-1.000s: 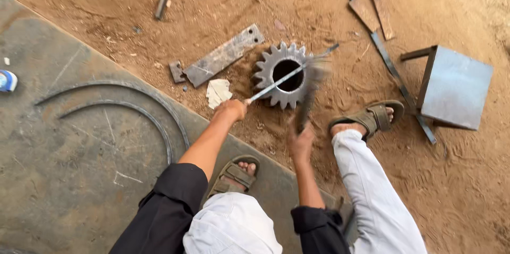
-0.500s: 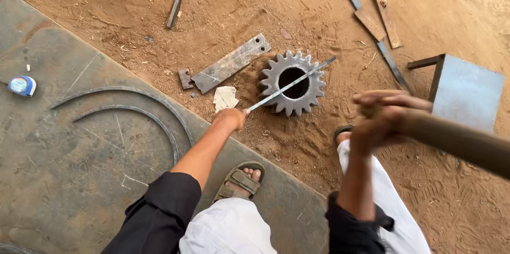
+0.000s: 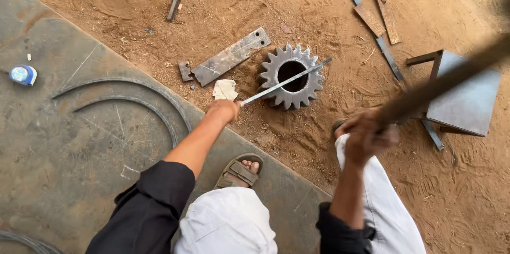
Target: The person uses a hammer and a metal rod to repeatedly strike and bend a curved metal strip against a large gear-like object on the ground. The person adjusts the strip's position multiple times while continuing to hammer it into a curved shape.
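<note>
At frame centre, a thin metal rod (image 3: 284,82) is being gripped by the left hand (image 3: 223,109) and laid across the toothed gear (image 3: 291,76) on the sand. A blurred wooden handle (image 3: 441,81) is being clenched by the right hand (image 3: 366,134) at centre right, raised; a striking step, judged, with the blow needing aim onto the rod.

Even daylight, soft shadows, motion blur at right.

Dull grey metal gear (image 3: 291,76) (rough-toothed) on loose, matt sand (image 3: 223,4)
</note>
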